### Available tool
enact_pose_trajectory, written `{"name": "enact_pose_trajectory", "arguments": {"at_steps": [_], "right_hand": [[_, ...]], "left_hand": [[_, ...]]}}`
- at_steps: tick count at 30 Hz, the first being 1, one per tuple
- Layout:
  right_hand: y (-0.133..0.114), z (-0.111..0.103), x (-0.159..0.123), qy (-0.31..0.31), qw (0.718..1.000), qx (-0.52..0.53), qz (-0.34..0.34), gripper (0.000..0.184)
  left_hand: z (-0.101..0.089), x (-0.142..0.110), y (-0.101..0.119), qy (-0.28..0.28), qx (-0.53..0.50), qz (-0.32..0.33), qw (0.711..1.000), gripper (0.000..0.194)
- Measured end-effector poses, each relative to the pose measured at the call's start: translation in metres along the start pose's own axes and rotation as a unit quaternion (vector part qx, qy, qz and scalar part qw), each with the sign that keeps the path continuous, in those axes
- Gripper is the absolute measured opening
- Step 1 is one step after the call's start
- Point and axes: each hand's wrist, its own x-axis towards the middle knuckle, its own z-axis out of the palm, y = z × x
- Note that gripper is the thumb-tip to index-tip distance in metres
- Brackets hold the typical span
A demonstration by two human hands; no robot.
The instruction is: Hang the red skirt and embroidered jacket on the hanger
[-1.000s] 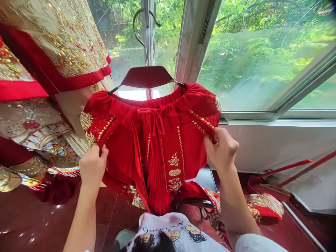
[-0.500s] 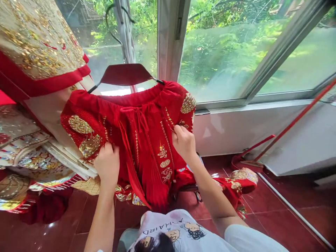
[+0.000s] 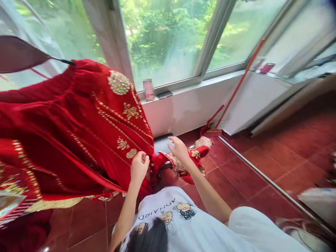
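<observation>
The red garment (image 3: 86, 119) with gold sequin motifs and beaded lines hangs on the left from a dark hanger (image 3: 22, 54). My left hand (image 3: 140, 167) is at its lower right side, with fingers curled; what they hold, if anything, is hidden. Farther right, my right hand (image 3: 179, 149) is raised with its fingers apart and nothing visible in them. It is over a red and gold embroidered cloth (image 3: 195, 159), which lies heaped on a low seat (image 3: 162, 144).
A blurred pink item (image 3: 148, 90) and a dark flat object (image 3: 164, 95) rest on the windowsill. A red-handled broom (image 3: 240, 85) leans at the wall. A white pipe (image 3: 258, 175) runs along the red tiled floor (image 3: 233, 168).
The view has swung right, so the hanging garment now sits farther left. My right hand has let go of its front and opened; my left hand has moved to the garment's right side.
</observation>
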Motion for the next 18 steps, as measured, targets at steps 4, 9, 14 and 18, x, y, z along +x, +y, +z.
{"name": "enact_pose_trajectory", "arguments": {"at_steps": [4, 9, 14, 18], "right_hand": [[0.095, -0.011, -0.046, -0.051, 0.993, -0.052, 0.090, 0.065], [0.104, 0.025, -0.091, -0.080, 0.987, -0.079, 0.117, 0.082], [0.091, 0.054, -0.089, -0.036, 0.990, -0.089, 0.106, 0.052], [0.099, 0.032, -0.073, -0.070, 0.996, -0.049, 0.041, 0.038]], "left_hand": [[0.103, 0.031, -0.010, -0.226, -0.026, 0.056, 0.972, 0.069], [0.157, 0.050, -0.035, -0.285, -0.001, 0.061, 0.957, 0.082], [0.165, 0.064, -0.039, -0.243, 0.011, 0.078, 0.967, 0.050], [0.154, 0.071, -0.035, -0.249, -0.003, 0.082, 0.965, 0.043]]}}
